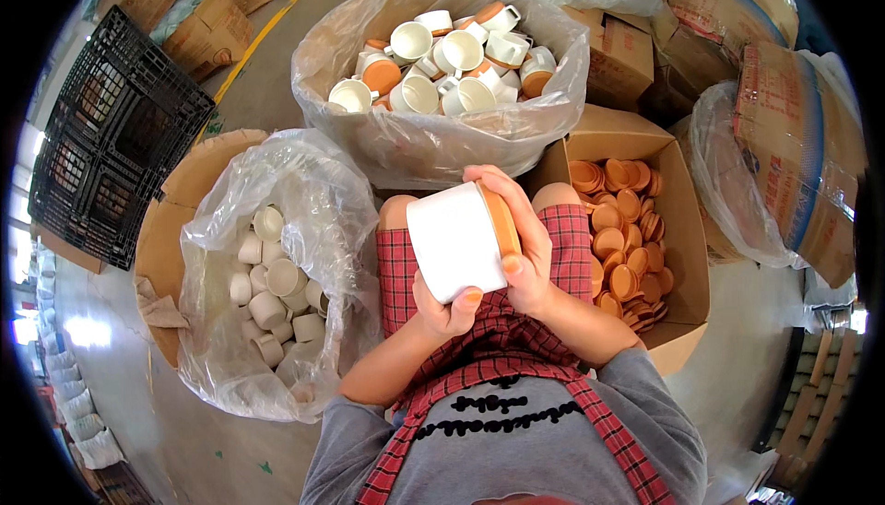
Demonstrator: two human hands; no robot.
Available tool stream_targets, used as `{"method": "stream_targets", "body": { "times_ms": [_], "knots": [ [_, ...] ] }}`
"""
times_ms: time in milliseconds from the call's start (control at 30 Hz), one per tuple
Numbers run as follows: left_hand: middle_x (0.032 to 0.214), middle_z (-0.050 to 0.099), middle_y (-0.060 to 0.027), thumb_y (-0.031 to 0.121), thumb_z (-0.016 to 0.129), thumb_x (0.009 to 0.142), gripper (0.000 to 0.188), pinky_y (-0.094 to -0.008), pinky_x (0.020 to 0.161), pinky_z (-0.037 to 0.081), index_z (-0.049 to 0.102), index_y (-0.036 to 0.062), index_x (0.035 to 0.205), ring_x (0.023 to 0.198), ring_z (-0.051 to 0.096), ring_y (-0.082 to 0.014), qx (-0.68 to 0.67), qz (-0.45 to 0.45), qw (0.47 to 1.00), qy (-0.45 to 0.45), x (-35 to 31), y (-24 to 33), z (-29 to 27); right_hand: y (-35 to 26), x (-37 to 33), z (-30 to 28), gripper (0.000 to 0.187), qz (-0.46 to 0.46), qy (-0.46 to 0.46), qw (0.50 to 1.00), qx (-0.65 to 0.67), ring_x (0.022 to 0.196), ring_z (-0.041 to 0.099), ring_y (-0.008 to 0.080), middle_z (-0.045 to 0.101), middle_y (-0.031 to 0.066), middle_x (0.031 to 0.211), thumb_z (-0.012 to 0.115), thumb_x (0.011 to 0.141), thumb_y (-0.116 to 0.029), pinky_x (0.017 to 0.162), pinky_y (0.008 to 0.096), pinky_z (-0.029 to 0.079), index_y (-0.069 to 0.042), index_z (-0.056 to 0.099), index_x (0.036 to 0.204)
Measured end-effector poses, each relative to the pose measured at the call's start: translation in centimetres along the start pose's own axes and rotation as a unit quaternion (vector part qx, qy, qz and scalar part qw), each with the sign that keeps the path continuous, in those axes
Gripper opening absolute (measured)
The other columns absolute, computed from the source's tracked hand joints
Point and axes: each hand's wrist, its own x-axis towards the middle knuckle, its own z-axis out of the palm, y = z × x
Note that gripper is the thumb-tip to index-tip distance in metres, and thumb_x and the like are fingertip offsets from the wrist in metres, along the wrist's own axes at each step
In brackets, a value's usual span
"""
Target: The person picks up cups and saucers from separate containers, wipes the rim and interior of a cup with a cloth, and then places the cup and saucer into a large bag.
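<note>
Above my lap, a white cup lies tilted on its side between my two hands. An orange-brown round disc sits flush against its right end. My left hand grips the cup's lower side, thumb along the wall, its other fingers mostly hidden beneath. Around the disc end, my right hand is closed, its fingers curled over the far edge and its thumb on the disc's near rim. No handle shows on the side of the cup facing up.
A plastic-lined box on the left holds white cups. Straight ahead, a large plastic-lined container holds white mugs with orange bases. Orange discs fill a cardboard box at right. A black pallet stands far left.
</note>
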Motion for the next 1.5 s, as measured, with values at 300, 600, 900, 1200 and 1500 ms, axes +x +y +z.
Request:
{"method": "stream_targets", "body": {
  "times_ms": [300,600,900,1200,1500],
  "knots": [
    [0.122,0.05,-0.0204,0.028,0.059,0.086,0.055,-0.0384,0.09,0.044,0.041,-0.0053,0.125,0.109,0.053,-0.0313,0.071,0.018,0.986,-0.147,2.0,2.6,-1.2,-0.5,-0.1,-0.2,0.073,-0.018,-0.045,0.995,0.084,0.118,0.046,0.0343,0.044,0.0256,0.13,0.047,0.085,-0.053,0.1,0.0403,0.034,0.006,0.045,0.127],
    [0.082,0.065,-0.0141,0.018,0.069,0.079,0.031,-0.0352,0.06,0.053,0.059,-0.0049,0.096,0.066,0.064,-0.0284,0.28,0.226,0.884,-0.297,4.6,-0.9,-2.2,0.7,0.4,0.5,0.061,0.321,0.076,0.853,0.405,0.117,0.05,0.0268,0.05,0.0178,0.128,0.039,0.088,-0.041,0.102,0.0369,0.037,0.001,0.041,0.132],
    [0.086,0.066,-0.0145,0.025,0.066,0.082,0.033,-0.0359,0.062,0.054,0.061,-0.0045,0.094,0.072,0.066,-0.0268,0.262,0.289,0.856,-0.339,5.6,-1.5,-3.2,0.7,-0.1,0.6,0.074,0.304,0.056,0.879,0.363,0.119,0.047,0.0258,0.045,0.0172,0.132,0.048,0.085,-0.05,0.102,0.0349,0.037,0.0,0.032,0.138],
    [0.117,0.055,-0.0213,0.033,0.051,0.088,0.052,-0.0402,0.086,0.049,0.046,-0.0064,0.12,0.104,0.058,-0.033,0.088,0.074,0.992,-0.06,2.6,0.3,-0.9,-1.8,2.0,0.3,0.07,-0.039,0.028,0.996,0.072,0.115,0.05,0.0301,0.047,0.0227,0.129,0.055,0.083,-0.043,0.098,0.0368,0.037,0.007,0.042,0.131],
    [0.126,0.048,-0.0176,0.032,0.044,0.092,0.053,-0.0386,0.093,0.044,0.038,-0.005,0.13,0.113,0.052,-0.0279,-0.159,-0.157,0.965,0.137,3.9,3.9,1.3,-2.4,4.6,-0.4,0.069,-0.261,-0.028,0.956,-0.13,0.107,0.051,0.0435,0.048,0.0299,0.122,0.061,0.077,-0.049,0.091,0.0472,0.041,0.005,0.054,0.12]
  ]
}}
